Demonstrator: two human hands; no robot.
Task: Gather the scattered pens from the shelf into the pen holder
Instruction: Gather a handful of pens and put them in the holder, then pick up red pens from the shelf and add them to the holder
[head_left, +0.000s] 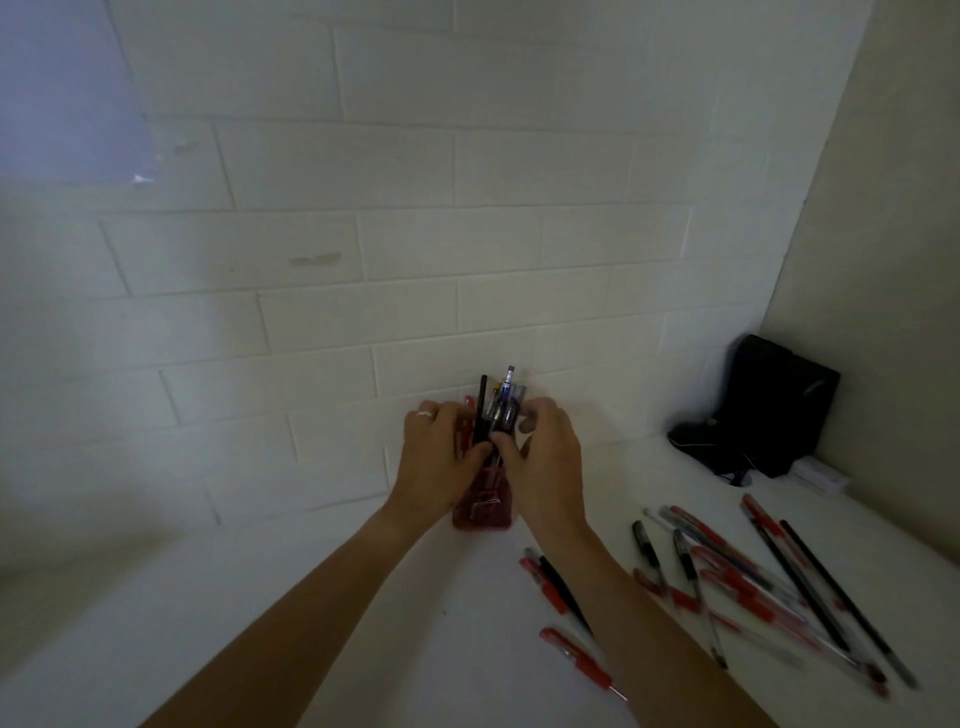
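A red see-through pen holder stands on the white shelf against the tiled wall. Several pens stick up out of it, black and blue ones among them. My left hand, with a ring on one finger, wraps the holder's left side and pinches a black pen. My right hand closes around the pens and the holder's right side. Scattered pens, mostly red with a few black, lie on the shelf to the right. A lone red pen lies nearer me.
A black pouch leans in the right corner where the shelf meets the side wall, with a small white box beside it. The tiled wall stands right behind the holder.
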